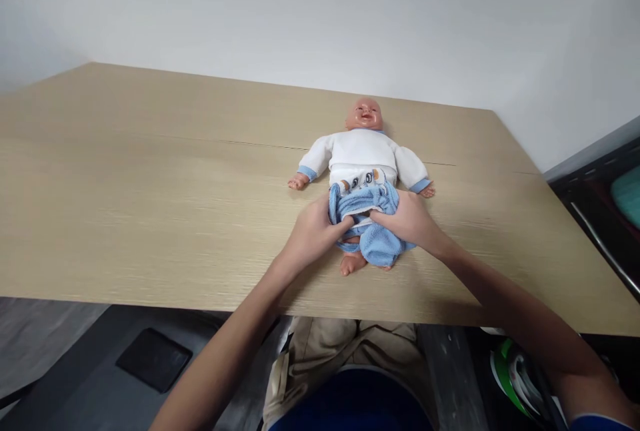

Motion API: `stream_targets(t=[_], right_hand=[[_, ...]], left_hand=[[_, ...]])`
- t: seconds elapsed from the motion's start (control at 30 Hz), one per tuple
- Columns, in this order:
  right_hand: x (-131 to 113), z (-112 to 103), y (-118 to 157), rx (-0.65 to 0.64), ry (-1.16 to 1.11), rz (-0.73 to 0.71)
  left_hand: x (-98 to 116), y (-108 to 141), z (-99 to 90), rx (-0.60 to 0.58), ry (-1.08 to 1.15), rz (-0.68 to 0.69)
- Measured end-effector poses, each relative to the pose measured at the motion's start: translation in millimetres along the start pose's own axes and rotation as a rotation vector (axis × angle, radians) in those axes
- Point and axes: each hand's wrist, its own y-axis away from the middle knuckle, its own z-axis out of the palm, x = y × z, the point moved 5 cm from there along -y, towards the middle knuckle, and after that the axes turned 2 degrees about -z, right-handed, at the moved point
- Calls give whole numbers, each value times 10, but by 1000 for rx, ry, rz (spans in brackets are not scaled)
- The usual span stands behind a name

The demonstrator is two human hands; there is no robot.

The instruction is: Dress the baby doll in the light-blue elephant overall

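Observation:
A baby doll (365, 114) lies on its back, head toward the wall, in a white top (363, 149) with blue cuffs. Blue terry trousers (383, 244) are bunched around its hips and legs, with a printed animal face above the folds. My left hand (320, 223) grips the bunched cloth on the left side, thumb over the edge. On the right side my right hand (406, 218) grips the same cloth, its thumb pointing inward. One bare foot (353, 263) sticks out below the cloth; the other is mostly covered.
The doll rests on a wide wooden table (150, 204) against a white wall. Below its front edge at the left, a dark flat object (154, 359) lies on a grey surface. At the right stand a dark rack (595, 211) and a green and white item (510, 378).

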Motion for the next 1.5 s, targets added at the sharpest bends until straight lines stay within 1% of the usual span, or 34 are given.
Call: stream_targets(t=[0.1,0.2,0.27,0.33,0.43,0.57,0.7,0.8,0.87,1.0,1.1,1.2,1.33,1.4,1.5], right_hand=[[-180,-100,103,-66,-42,-29],[-393,-182,333,-145,-78,-69],[-480,-175,468,-212,-81,-94],[-489,-118,540,-274,-74,-96],[-416,-3,540,-320,-3,-92],[-382,100,514,-309,111,-140],[-404,186,569,-335,228,-119],[-403,256,608,-388,301,-87],[-406,279,616,-402,303,-84],[-430,241,611,-366,168,-124],[-369,182,592,-320,16,-78],[-271,166,552,-298,-98,-91],[-142,193,456,-290,-195,-149],[-101,196,389,-281,-223,-166],[-79,181,273,-269,-202,-208]], left_hand=[[81,133,-53,-29,75,-29],[183,422,-96,-69,208,-55],[207,613,-91,-107,256,-90],[170,751,-51,-145,262,-144],[56,845,29,-154,212,-195],[-60,879,109,-141,70,-188],[-111,900,157,-164,-84,-128],[-157,902,209,-214,-114,-62],[-197,901,229,-217,-91,-47],[-219,924,212,-156,97,-52],[-226,961,166,-93,245,-92],[-264,968,113,-28,253,-123],[-290,879,55,45,208,-34],[-301,807,36,52,215,8],[-309,681,-18,62,232,56]])
